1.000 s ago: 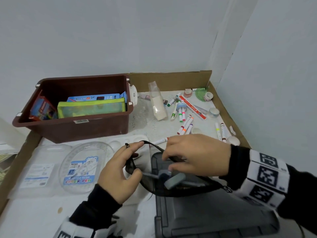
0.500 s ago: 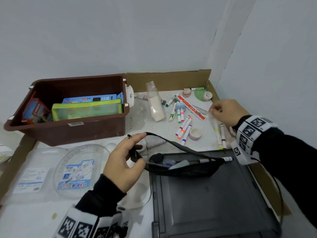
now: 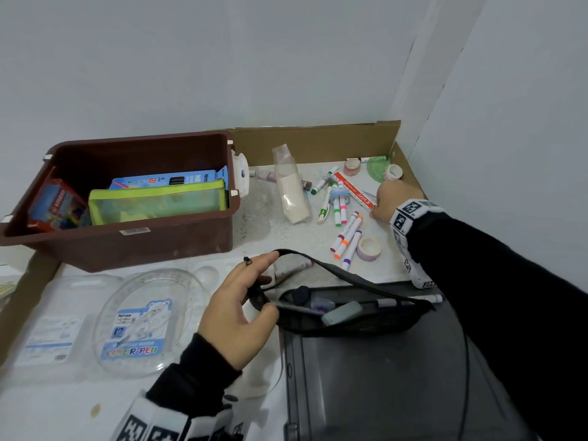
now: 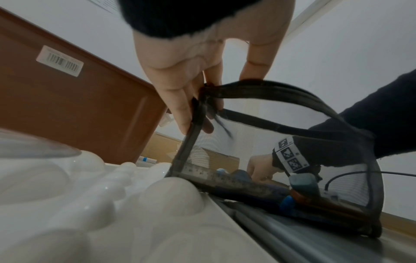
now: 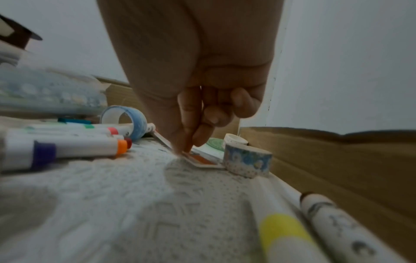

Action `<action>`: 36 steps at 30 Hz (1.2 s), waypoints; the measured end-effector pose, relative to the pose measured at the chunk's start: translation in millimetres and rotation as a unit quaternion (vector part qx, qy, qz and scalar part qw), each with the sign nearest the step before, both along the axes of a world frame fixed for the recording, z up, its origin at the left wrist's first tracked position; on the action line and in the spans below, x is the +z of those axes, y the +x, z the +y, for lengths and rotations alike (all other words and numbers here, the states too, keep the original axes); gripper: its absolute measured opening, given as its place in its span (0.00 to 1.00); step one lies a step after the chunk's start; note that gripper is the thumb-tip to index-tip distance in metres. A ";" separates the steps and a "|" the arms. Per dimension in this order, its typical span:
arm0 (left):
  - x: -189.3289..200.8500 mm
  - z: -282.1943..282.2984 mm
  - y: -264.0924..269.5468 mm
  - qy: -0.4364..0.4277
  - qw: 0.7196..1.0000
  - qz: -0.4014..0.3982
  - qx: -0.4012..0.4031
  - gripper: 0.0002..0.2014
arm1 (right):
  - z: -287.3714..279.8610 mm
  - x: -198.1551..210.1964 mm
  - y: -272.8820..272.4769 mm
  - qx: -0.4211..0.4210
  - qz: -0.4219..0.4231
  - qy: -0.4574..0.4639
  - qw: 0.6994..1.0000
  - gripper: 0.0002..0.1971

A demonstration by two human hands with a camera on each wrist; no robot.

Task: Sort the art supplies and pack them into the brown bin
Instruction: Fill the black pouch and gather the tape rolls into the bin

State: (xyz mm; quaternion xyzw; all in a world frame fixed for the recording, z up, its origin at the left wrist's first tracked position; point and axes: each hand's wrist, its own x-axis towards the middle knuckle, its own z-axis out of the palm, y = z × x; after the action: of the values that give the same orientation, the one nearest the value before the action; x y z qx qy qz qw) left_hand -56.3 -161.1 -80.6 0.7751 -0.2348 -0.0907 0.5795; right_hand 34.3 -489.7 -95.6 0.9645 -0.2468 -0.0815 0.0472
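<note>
The brown bin (image 3: 143, 246) stands at the back left and holds a green zip pouch (image 3: 156, 202), a blue pencil box and a red box. My left hand (image 3: 267, 284) grips the end of a black mesh pouch (image 3: 350, 326) and holds its mouth wide; an eraser, a pen and small items lie inside. The left wrist view shows the left hand (image 4: 202, 110) with its fingers curled on the pouch (image 4: 292, 160) rim. My right hand (image 3: 378, 210) reaches far right and pinches the near end of a flat red and white strip (image 3: 353, 190); the right hand (image 5: 189, 144) shows fingertips on the strip (image 5: 202, 160).
Loose markers (image 3: 345, 240), several tape rolls (image 3: 368, 248) and a plastic bag of white powder (image 3: 291, 192) lie on the white mat. A grey lid (image 3: 381, 377) sits under the pouch. A clear oval pen case (image 3: 146, 319) lies at the left. Cardboard walls edge the mat.
My right hand left the pouch, moved to the far right and now has its fingertips on the red and white strip. The left hand keeps holding the pouch open.
</note>
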 end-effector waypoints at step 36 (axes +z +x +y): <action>1.3 7.0 -13.6 0.002 1.000 0.002 0.015 0.30 | 95.0 146.5 -161.9 0.277 -0.130 0.243 0.921 0.12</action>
State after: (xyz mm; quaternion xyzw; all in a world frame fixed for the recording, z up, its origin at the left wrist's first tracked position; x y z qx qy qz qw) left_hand -69.8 -154.2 -79.3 0.7798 -0.2216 -0.0835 0.5795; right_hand -127.6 -394.7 50.9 0.9783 0.0533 0.0033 -0.2002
